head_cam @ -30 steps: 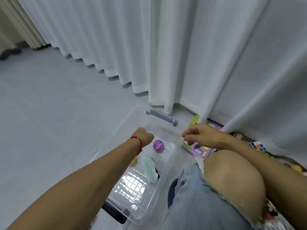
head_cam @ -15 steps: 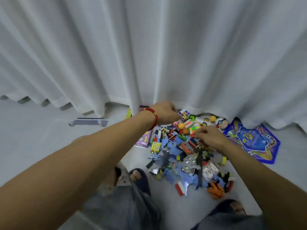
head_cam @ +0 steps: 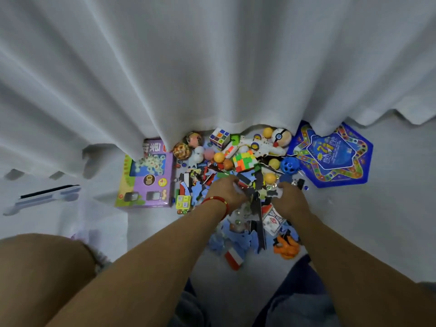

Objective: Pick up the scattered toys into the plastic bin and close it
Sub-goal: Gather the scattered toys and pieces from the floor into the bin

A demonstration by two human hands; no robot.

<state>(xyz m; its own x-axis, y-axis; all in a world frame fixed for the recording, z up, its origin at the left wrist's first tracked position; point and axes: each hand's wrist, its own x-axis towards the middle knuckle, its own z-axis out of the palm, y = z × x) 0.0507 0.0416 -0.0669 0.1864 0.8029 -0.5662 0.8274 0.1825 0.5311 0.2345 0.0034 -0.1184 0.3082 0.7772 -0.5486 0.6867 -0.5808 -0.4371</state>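
Both hands, left (head_cam: 227, 193) and right (head_cam: 289, 200), now dig curled into the multicoloured toy pile (head_cam: 236, 175), grip unclear.

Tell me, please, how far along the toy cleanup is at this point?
Early. Both the left hand and right hand are gathering pieces from the toy pile. The purple box and blue board remain on the floor; the bin is open.

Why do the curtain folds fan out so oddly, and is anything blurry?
Head view: the wide-angle lens bends the white curtain so its folds splay outward from the middle. Light is soft and even, without glare or hard shadows. The toy pile at the centre is fairly sharp; the left hand, right hand and near forearms look smeared, and the plastic bin at left is hazy.
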